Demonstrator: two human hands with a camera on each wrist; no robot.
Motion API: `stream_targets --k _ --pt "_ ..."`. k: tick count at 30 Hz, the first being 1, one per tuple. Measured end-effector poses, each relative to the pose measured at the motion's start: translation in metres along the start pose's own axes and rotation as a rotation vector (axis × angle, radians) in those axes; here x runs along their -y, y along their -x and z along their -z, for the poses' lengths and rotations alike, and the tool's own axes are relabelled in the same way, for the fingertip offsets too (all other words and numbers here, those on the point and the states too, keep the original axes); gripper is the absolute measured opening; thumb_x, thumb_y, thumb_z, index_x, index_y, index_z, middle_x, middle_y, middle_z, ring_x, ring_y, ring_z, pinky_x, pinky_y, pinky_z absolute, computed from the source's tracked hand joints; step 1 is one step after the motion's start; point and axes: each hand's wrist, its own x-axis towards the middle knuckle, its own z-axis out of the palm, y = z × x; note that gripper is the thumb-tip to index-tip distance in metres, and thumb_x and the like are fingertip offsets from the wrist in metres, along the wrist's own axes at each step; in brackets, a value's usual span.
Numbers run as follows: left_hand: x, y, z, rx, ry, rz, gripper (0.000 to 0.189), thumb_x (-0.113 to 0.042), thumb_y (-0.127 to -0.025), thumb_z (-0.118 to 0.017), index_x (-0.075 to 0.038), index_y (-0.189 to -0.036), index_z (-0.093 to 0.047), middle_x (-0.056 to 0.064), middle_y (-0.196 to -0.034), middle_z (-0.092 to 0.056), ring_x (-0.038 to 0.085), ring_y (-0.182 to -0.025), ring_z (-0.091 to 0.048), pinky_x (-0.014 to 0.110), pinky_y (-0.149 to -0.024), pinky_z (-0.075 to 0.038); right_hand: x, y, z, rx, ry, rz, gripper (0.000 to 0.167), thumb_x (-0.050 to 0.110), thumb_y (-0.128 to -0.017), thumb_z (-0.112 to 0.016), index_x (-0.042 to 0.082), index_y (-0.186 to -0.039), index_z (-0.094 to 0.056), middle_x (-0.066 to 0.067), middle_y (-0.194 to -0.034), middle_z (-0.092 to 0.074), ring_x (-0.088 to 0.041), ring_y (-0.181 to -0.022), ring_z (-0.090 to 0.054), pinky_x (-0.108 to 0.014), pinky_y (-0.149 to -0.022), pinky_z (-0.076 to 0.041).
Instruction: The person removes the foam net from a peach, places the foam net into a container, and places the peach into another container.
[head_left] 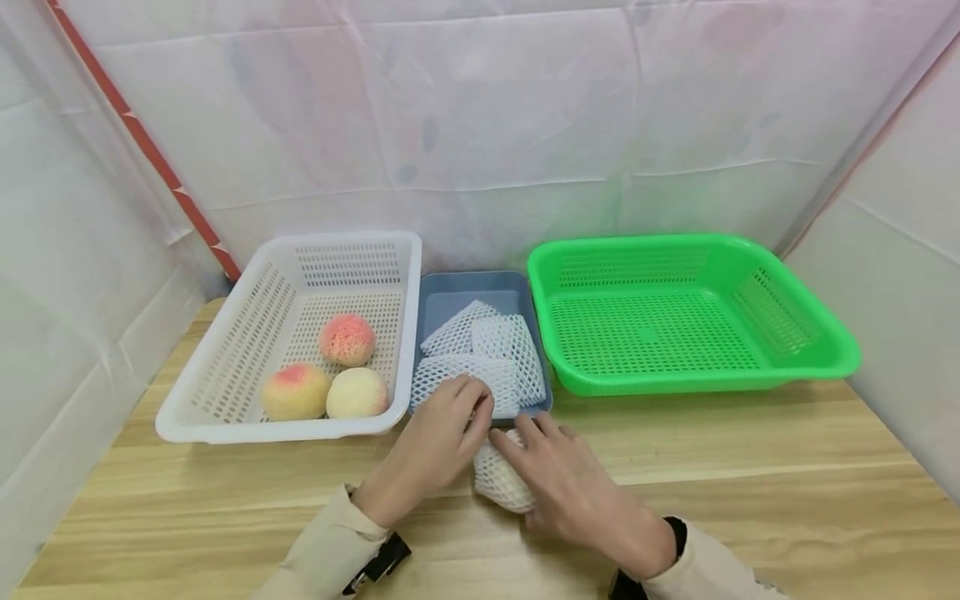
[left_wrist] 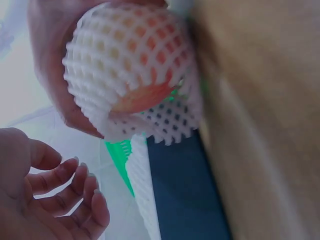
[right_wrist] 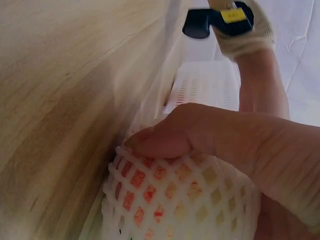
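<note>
A peach [left_wrist: 145,97] sits inside a white foam net sleeve [head_left: 501,479], its reddish skin showing through the mesh and at the sleeve's open end. My right hand [head_left: 566,483] grips the sleeved peach close over the table, with the thumb [right_wrist: 165,137] lying across the net in the right wrist view. Beside it, my left hand [head_left: 442,433] is apart from the peach, fingers loosely bent and nothing in them, as the left wrist view shows. Several flat foam net sleeves [head_left: 517,346] lie in a blue-grey tray [head_left: 480,282] just beyond the hands.
On the left stands a white basket [head_left: 408,333] with three peaches [head_left: 348,340] in it. A green basket [head_left: 817,333] with a perforated floor is on the right. Both stand on a wooden table [head_left: 750,467], with pale cloth [head_left: 487,125] hanging behind and at the sides.
</note>
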Motion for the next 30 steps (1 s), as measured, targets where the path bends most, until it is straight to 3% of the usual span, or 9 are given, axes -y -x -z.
stream_targets --k 5,10,16,22,30 --pt "0.006 0.016 -0.002 0.007 -0.030 0.017 0.009 -0.011 -0.096 -0.054 -0.012 -0.091 -0.062 -0.003 -0.082 -0.055 0.012 -0.075 -0.054 0.028 -0.066 -0.048 0.000 0.000 0.002 0.038 -0.030 -0.028 0.094 0.028 -0.046 -0.091 0.011 -0.130 -0.051 -0.013 -0.115 -0.053 -0.032 -0.106 -0.054 -0.044 -0.074 -0.055" --pt "0.012 0.027 -0.003 0.023 -0.045 0.081 0.008 -0.011 -0.095 -0.056 -0.014 -0.089 -0.061 -0.005 -0.081 -0.054 0.009 -0.074 -0.053 0.026 -0.065 -0.048 -0.001 0.002 0.005 0.046 -0.072 -0.044 0.094 0.029 -0.053 -0.092 0.011 -0.134 -0.050 -0.015 -0.125 -0.052 -0.034 -0.111 -0.053 -0.046 -0.077 -0.055" --pt "0.015 0.032 -0.001 0.034 -0.029 0.108 0.008 -0.009 -0.095 -0.056 -0.013 -0.089 -0.061 -0.005 -0.083 -0.055 0.010 -0.076 -0.055 0.028 -0.067 -0.050 -0.003 0.003 0.010 0.060 -0.098 -0.056 0.092 0.027 -0.057 -0.092 0.010 -0.136 -0.049 -0.017 -0.131 -0.050 -0.037 -0.115 -0.051 -0.051 -0.084 -0.052" --pt "0.017 0.035 -0.002 0.068 -0.008 0.140 0.011 -0.007 -0.094 -0.057 -0.014 -0.085 -0.059 -0.008 -0.077 -0.051 0.008 -0.069 -0.051 0.024 -0.062 -0.047 -0.006 0.003 0.014 0.112 -0.111 -0.087 0.095 0.027 -0.059 -0.091 0.011 -0.141 -0.045 -0.020 -0.138 -0.046 -0.040 -0.121 -0.047 -0.056 -0.096 -0.044" --pt "0.017 0.035 -0.001 0.085 0.025 0.171 0.015 -0.007 -0.093 -0.057 -0.016 -0.081 -0.056 -0.010 -0.073 -0.048 0.006 -0.066 -0.048 0.021 -0.058 -0.044 -0.015 0.005 0.025 0.056 -0.121 -0.089 0.094 0.030 -0.059 -0.092 0.012 -0.139 -0.046 -0.018 -0.136 -0.049 -0.040 -0.120 -0.047 -0.058 -0.096 -0.042"
